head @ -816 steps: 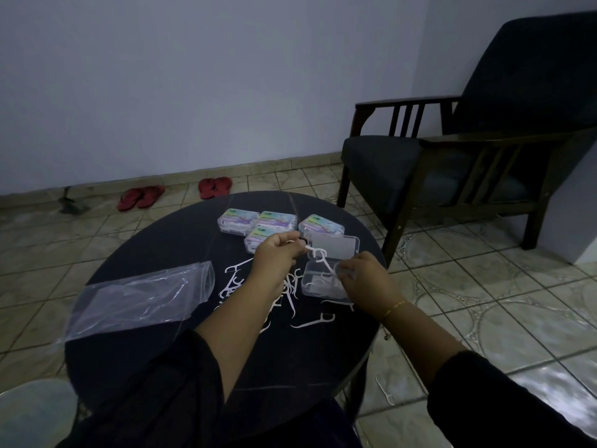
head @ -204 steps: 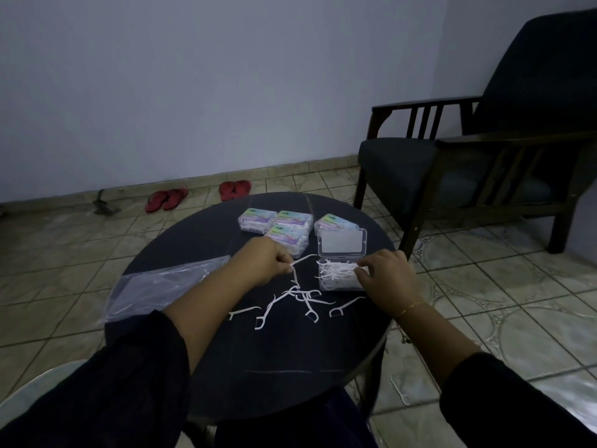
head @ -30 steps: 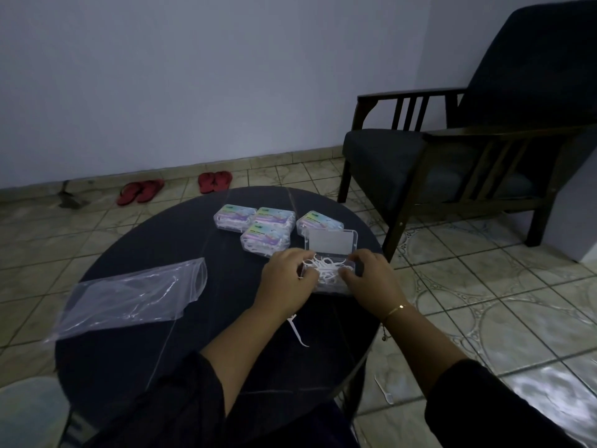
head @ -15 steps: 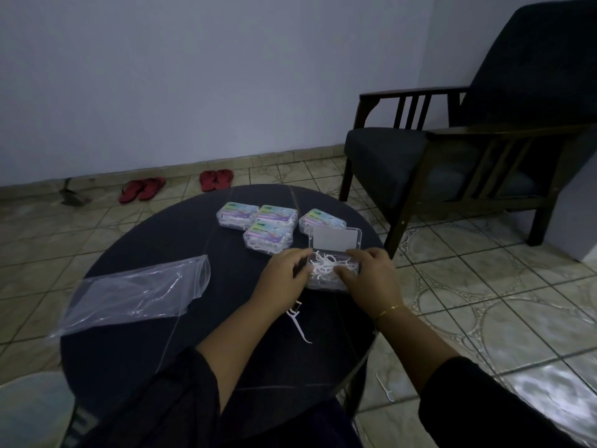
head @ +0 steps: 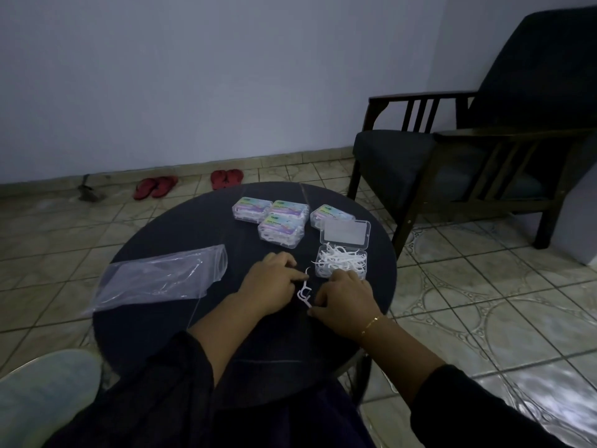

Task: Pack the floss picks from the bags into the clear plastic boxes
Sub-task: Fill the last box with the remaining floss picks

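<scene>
Left hand (head: 273, 286): palm down, fingers curled, fingertips pointed right.
Right hand (head: 344, 300): palm down, fingers curled, close beside left.

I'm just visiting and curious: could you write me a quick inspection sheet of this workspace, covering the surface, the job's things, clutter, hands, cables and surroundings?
Surface: round dark table.
Job's things: open clear box heaped with white floss picks, lid folded back; four closed packed boxes behind it; loose picks between the hands; a seemingly empty plastic bag lying flat on the left.
Clutter: nothing seen.
Hands: left hand and right hand on the table, fingers at the loose picks; grip unclear.
Cables: nothing seen.
Surroundings: dark armchair, two pairs of red sandals, tiled floor.
</scene>
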Motion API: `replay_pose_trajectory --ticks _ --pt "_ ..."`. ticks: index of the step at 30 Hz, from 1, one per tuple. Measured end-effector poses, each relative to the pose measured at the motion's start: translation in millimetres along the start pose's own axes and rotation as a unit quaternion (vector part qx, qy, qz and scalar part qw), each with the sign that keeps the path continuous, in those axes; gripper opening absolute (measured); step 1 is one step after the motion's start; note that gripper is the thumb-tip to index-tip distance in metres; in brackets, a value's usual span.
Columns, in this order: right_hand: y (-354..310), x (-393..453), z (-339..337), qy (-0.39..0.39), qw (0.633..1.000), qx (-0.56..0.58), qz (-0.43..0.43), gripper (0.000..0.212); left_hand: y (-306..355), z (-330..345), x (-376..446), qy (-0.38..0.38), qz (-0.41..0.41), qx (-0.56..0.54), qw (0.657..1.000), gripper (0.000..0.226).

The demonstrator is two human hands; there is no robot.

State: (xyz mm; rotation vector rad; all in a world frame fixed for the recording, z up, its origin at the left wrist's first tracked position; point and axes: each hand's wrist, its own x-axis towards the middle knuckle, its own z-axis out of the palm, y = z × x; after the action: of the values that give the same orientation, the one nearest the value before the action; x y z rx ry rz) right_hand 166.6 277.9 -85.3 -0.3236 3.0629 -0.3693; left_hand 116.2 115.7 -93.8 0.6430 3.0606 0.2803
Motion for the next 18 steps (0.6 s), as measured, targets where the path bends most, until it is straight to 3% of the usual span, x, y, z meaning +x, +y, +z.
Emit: replay_pose_trajectory --ticks 4,8,13,18 --pt "4.2 -0.4 -0.4 0.004 0.999 -0.033 0.017 0.031 -6.1 -10.9 -5.7 0.015 0.027 0.112 0.993 0.030" --pt "4.7 2.9 -4.2 -0.036 0.997 -0.061 0.017 0.033 -8.3 -22.2 -7.7 -0.019 0.031 0.157 0.987 0.024" --pt "9.4 3.8 -8.4 -0.083 0.992 -0.091 0.022 0.042 -9.5 -30.7 -12.6 -0.093 -0.022 0.107 0.990 0.014" --pt "18.7 2.9 -11.3 -0.047 0.996 -0.074 0.024 0.041 -7.1 -33.9 -19.3 -0.148 -0.073 0.036 0.986 0.026"
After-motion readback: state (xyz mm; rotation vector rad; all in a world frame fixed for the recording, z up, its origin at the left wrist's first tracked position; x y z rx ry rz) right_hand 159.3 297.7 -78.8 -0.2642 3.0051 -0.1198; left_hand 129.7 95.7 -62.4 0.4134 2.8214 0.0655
